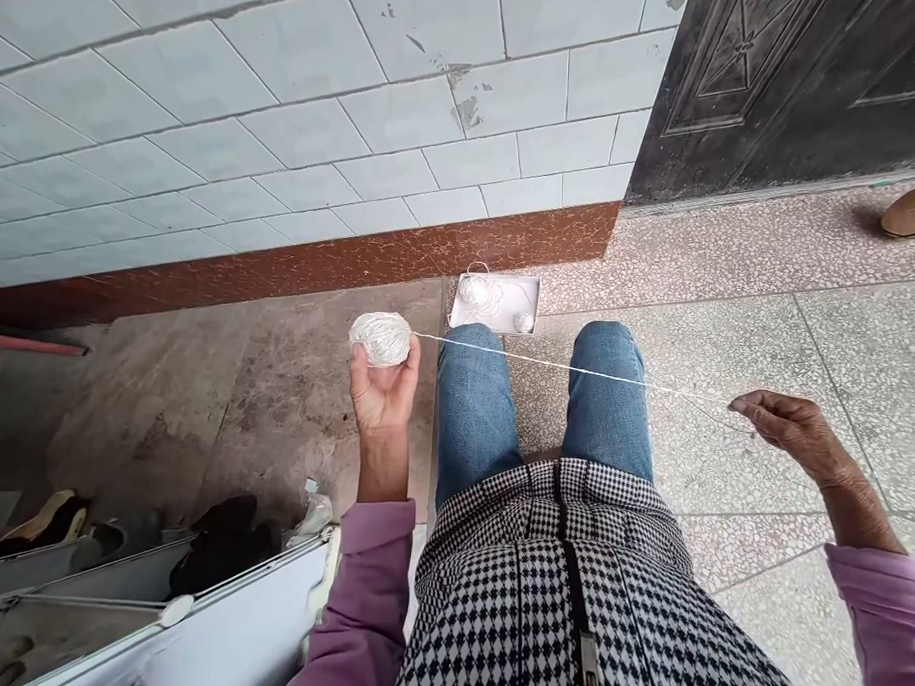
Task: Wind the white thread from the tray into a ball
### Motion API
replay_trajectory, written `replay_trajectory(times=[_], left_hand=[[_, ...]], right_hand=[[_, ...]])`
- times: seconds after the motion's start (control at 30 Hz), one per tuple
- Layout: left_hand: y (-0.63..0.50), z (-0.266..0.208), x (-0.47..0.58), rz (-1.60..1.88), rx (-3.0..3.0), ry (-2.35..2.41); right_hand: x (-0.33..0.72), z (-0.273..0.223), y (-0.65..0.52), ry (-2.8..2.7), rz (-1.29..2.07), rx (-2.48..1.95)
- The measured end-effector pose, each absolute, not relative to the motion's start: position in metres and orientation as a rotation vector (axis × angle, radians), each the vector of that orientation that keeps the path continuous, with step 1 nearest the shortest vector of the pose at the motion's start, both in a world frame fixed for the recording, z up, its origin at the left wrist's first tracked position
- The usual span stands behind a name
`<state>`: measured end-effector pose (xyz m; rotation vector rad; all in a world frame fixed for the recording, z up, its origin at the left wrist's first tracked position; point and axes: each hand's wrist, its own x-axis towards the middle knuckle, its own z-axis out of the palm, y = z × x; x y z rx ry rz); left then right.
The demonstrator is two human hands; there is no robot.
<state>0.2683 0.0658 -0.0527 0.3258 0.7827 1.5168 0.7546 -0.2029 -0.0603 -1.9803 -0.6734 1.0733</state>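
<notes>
A ball of white yarn (383, 338) rests in my left hand (385, 391), with the fingers and thumb wrapped round its lower side. From the ball a single strand of yarn (547, 361) runs taut across above my knees to the right. Its far end is pinched between the thumb and forefinger of my right hand (789, 425), out to the side of my right leg. A thin loose length of the strand droops just beside that pinch. On the floor beyond my knees, a shallow white box (513, 293) holds a loose tangle of white yarn (478, 294) and a small white ball (523, 322).
A tiled wall (300, 127) rises in front, meeting a dark door (782, 84) at the right. One brown shoe (912, 211) stands near the door. At lower left is a white rack (222, 625) with shoes (42, 524) on it.
</notes>
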Motion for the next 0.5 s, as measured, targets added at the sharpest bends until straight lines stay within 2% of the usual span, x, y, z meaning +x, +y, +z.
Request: replay_trajectory(times=[0.3, 0.4, 0.5], left_hand=[[0.093, -0.072, 0.218, 1.552, 0.455, 1.169], [0.097, -0.064, 0.188, 1.58, 0.565, 1.364], [0.093, -0.055, 0.165, 1.498, 0.646, 1.387]], right_hand=[[0.745, -0.069, -0.177, -0.879, 1.308, -1.92], [0.764, -0.091, -0.17, -0.964, 1.177, -1.988], [0.793, -0.114, -0.173, -1.022, 0.864, -2.248]])
